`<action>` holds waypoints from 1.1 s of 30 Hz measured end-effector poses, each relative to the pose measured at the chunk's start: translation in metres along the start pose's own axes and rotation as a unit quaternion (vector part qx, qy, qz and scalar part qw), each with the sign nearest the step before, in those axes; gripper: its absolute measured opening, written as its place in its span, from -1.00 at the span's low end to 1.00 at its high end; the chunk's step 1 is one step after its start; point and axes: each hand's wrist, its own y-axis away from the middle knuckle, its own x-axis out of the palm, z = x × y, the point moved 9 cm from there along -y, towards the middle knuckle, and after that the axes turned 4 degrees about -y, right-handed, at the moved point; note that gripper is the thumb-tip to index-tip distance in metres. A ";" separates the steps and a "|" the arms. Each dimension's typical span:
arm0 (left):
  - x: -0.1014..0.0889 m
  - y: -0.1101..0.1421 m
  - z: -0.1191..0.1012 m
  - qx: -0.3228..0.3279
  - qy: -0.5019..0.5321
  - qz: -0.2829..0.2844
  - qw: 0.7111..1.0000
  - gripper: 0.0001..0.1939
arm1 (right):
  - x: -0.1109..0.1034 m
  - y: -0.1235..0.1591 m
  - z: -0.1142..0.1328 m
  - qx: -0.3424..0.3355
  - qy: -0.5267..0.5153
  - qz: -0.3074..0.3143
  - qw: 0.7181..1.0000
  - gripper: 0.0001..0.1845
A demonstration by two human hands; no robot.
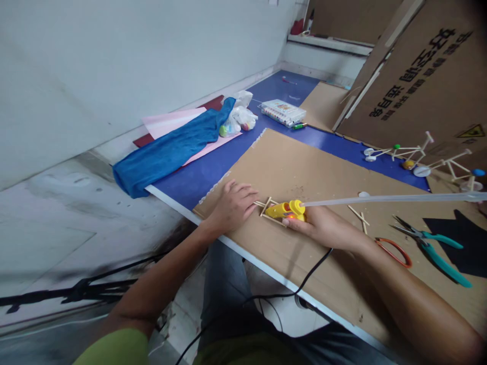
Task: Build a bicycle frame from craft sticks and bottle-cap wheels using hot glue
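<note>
My right hand [314, 225] is wrapped round a yellow hot glue gun [283, 209], whose red light glows near my thumb. A long translucent glue stick [380, 199] sticks out of its back end. The gun's nozzle end is over a small frame of thin wooden sticks [267, 207] lying on the cardboard. At the left end of this frame, my left hand [236, 207] presses down with its fingers together, and the sticks run under its fingertips. The exact grip of those fingers is partly hidden.
Teal-handled pliers [437, 246], an orange-handled tool [395, 252], loose sticks [359, 218] and black sheet pieces [456, 241] lie right. Stick models with wheels [403, 152] stand behind. A marker box [283, 112] and blue cloth [171, 147] lie further back. A black cord [304, 284] crosses the table edge.
</note>
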 end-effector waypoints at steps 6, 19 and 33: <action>0.001 0.000 0.000 0.001 -0.005 0.001 1.000 -0.77 | 0.001 0.000 0.002 -0.003 -0.014 0.000 1.000 -0.58; -0.011 0.013 0.025 -0.081 0.079 -0.097 0.989 -0.17 | -0.025 0.008 0.009 -0.032 -0.179 -0.031 0.983 -0.48; -0.001 0.002 0.014 -0.039 0.017 -0.016 0.999 -0.55 | -0.048 0.066 -0.009 0.043 -0.262 -0.135 0.955 -0.35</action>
